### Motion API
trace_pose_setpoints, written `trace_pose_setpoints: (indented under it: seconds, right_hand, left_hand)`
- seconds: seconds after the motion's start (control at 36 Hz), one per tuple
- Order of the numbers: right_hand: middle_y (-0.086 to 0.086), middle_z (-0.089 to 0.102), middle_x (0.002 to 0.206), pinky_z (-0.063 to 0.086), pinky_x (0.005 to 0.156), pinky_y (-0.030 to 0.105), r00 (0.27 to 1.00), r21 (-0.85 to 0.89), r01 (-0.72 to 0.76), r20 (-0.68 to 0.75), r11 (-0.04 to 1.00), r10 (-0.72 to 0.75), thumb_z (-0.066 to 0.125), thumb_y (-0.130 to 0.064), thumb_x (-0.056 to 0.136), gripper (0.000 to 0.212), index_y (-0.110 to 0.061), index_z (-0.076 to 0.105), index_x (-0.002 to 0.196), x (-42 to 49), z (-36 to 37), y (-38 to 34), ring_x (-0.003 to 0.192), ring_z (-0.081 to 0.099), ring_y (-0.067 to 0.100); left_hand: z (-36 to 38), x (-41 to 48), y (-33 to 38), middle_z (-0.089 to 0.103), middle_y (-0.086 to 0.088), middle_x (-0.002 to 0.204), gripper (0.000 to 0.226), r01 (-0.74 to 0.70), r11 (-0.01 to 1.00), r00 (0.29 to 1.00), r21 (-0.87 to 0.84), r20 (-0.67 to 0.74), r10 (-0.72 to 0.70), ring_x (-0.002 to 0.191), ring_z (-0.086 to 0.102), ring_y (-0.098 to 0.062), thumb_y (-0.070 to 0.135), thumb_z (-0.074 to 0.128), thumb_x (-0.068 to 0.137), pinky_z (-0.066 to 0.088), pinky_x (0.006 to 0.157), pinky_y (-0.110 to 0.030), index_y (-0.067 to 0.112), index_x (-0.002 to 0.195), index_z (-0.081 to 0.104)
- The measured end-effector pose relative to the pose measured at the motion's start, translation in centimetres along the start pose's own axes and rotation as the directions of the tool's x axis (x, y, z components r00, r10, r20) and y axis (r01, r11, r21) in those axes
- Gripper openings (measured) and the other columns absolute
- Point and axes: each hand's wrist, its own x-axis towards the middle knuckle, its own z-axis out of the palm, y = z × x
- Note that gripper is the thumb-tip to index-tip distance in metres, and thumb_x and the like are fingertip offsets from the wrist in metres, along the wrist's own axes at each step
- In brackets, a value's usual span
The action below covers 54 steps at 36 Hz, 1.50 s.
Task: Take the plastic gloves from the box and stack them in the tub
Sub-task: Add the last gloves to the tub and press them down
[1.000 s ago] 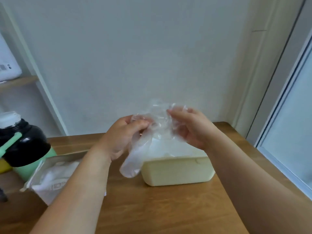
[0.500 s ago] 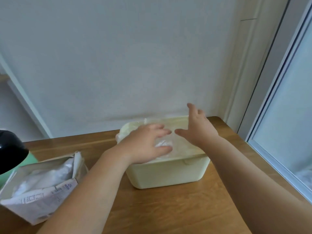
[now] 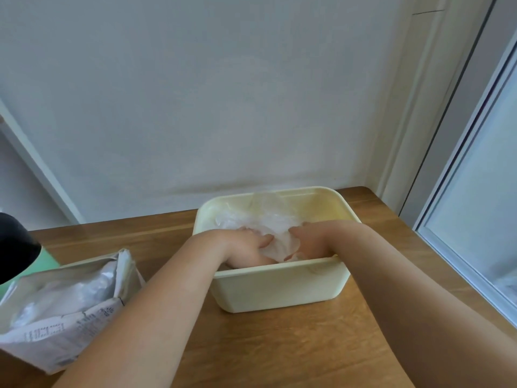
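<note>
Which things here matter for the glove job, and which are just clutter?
Job: cream tub; plastic gloves inside it; glove box, open, at left; left hand and right hand, both pressing flat in the tub.
Clutter: black object and green thing at far left.

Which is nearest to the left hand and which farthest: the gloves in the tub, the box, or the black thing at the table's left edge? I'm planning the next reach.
1. The gloves in the tub: right under the left hand, which presses on them.
2. The box: to the left, open, on the table.
3. The black thing: farthest, at the left edge beyond the box.
</note>
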Motion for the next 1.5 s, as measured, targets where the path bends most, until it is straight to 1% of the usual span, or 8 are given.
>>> trace_pose_setpoints:
  seconds: [0.22, 0.39, 0.5, 0.72, 0.86, 0.97, 1.28, 1.5]
  right_hand:
    - [-0.005, 0.037, 0.149, 0.029, 0.105, 0.025, 0.928, 0.198, 0.061, -0.372, 0.978, 0.017, 0.057, -0.039, 0.091, 0.059, -0.021, 0.038, 0.144, -2.4, -0.9, -0.3, 0.135, 0.037, 0.016]
    - [-0.011, 0.061, 0.113, 0.036, 0.077, 0.020, 0.775, 0.240, 0.253, -0.630, 0.937, -0.048, 0.051, -0.023, 0.092, 0.029, -0.023, 0.060, 0.119, -4.6, -1.6, -4.1, 0.102, 0.055, 0.010]
    - [-0.012, 0.060, 0.092, 0.041, 0.067, 0.015, 0.672, 0.330, 0.489, -0.733, 0.807, -0.107, 0.053, -0.019, 0.090, 0.024, -0.020, 0.064, 0.112, -4.9, -1.3, -8.8, 0.089, 0.058, 0.009]
    - [-0.010, 0.062, 0.096, 0.040, 0.069, 0.008, 0.651, 0.365, 0.676, -0.703, 0.641, -0.287, 0.054, -0.020, 0.092, 0.023, -0.017, 0.065, 0.112, -2.6, 1.9, -18.9, 0.085, 0.056, 0.005]
    - [-0.002, 0.059, 0.127, 0.036, 0.082, 0.018, 0.728, 0.347, 0.625, -0.583, 0.700, -0.361, 0.053, -0.016, 0.091, 0.035, -0.017, 0.060, 0.125, -0.3, 4.4, -22.3, 0.104, 0.054, 0.012]
    - [0.001, 0.048, 0.140, 0.032, 0.091, 0.017, 0.759, 0.321, 0.590, -0.534, 0.741, -0.372, 0.051, -0.011, 0.090, 0.043, -0.018, 0.055, 0.132, 0.9, 5.5, -22.7, 0.126, 0.046, 0.016]
    - [0.001, 0.058, 0.115, 0.036, 0.076, 0.021, 0.728, 0.309, 0.659, -0.491, 0.686, -0.478, 0.058, -0.019, 0.085, 0.043, -0.017, 0.058, 0.128, 1.1, 5.1, -22.5, 0.091, 0.048, 0.009]
    - [-0.001, 0.058, 0.070, 0.040, 0.060, 0.024, 0.662, 0.332, 0.721, -0.589, 0.608, -0.464, 0.055, -0.019, 0.091, 0.017, -0.011, 0.063, 0.078, 0.1, 3.4, -22.3, 0.061, 0.048, 0.008]
  left_hand:
    - [-0.3, -3.0, -2.1, 0.058, 0.016, 0.127, 0.030, -0.176, 0.931, 0.847, -0.319, -0.532, -0.022, 0.117, 0.052, -0.005, 0.044, 0.054, 0.093, 0.038, 0.097, -0.024, 0.032, 0.119, 0.064]
    - [0.2, -7.1, -4.7, 0.059, 0.030, 0.082, 0.019, -0.255, 0.887, 0.675, -0.386, -0.728, -0.122, 0.071, 0.054, 0.016, 0.024, 0.053, 0.096, 0.035, 0.060, -0.002, 0.037, 0.096, 0.068]
    - [1.6, -10.3, -7.5, 0.067, 0.023, 0.089, 0.020, -0.289, 0.823, 0.575, -0.490, -0.776, -0.260, 0.078, 0.060, 0.008, 0.021, 0.057, 0.095, 0.044, 0.073, -0.007, 0.036, 0.098, 0.069]
    - [5.6, -16.6, -14.6, 0.064, 0.017, 0.104, 0.024, -0.088, 0.828, 0.526, -0.553, -0.732, -0.433, 0.094, 0.057, 0.006, 0.022, 0.055, 0.096, 0.041, 0.076, -0.009, 0.028, 0.117, 0.065]
    - [7.5, -16.9, -16.4, 0.068, 0.003, 0.114, 0.027, 0.075, 0.837, 0.718, -0.543, -0.553, -0.423, 0.106, 0.062, -0.014, 0.032, 0.057, 0.095, 0.049, 0.094, -0.033, 0.020, 0.118, 0.065]
    - [7.8, -16.4, -16.4, 0.064, 0.001, 0.073, 0.029, 0.141, 0.893, 0.785, -0.427, -0.502, -0.364, 0.068, 0.058, -0.016, 0.041, 0.052, 0.096, 0.044, 0.061, -0.032, 0.019, 0.086, 0.069]
    - [7.4, -16.1, -16.5, 0.069, 0.014, 0.077, 0.025, -0.201, 0.783, 0.547, -0.588, -0.731, -0.408, 0.077, 0.064, 0.002, 0.007, 0.072, 0.081, 0.051, 0.069, -0.015, 0.032, 0.086, 0.068]
    - [7.6, -15.7, -16.0, 0.067, 0.021, 0.100, 0.037, -0.422, 0.723, 0.466, -0.547, -0.815, -0.344, 0.103, 0.059, 0.006, 0.009, 0.074, 0.081, 0.048, 0.096, -0.026, 0.036, 0.104, 0.063]
